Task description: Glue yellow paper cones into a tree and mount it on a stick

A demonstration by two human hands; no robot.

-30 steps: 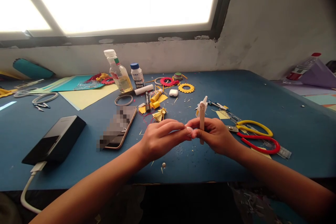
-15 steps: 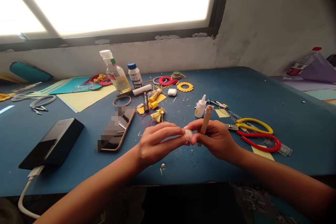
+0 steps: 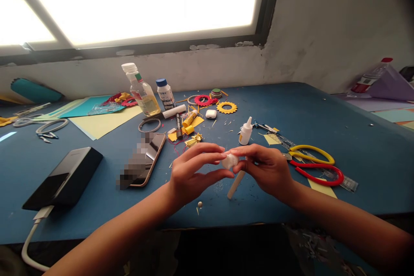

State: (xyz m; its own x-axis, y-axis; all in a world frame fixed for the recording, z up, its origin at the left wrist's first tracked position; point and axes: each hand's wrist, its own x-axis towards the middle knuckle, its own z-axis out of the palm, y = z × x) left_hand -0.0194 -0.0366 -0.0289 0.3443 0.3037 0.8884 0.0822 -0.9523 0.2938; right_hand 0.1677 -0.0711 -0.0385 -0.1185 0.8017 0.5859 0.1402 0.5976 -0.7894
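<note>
Between my hands is a small fluffy white lump (image 3: 229, 161), like cotton wool. My left hand (image 3: 190, 166) has its fingertips and thumb closed around the lump from the left. From the other side, the thumb and forefinger of my right hand (image 3: 267, 168) pinch it. A flat wooden stick (image 3: 235, 186) slants down from under my right hand, its upper end hidden by the fingers; whether that hand still grips it I cannot tell. Just behind stands a white glue bottle (image 3: 246, 133) with a pointed nozzle. Below the hands a small round bead (image 3: 199, 204) lies on the blue table (image 3: 136, 215).
Right of my hands lie scissors (image 3: 315, 168) with yellow and red handles, over a clear ruler (image 3: 351, 184). On the left are a phone (image 3: 150, 159) and a black box (image 3: 64, 177) with a white cable. Behind stand a clear bottle (image 3: 145, 95) and a blue-capped bottle (image 3: 165, 95), near paper scraps.
The wooden stick has swung from upright above my right hand to slanting downward below it. My right fingers have closed onto the white lump, and more of it shows.
</note>
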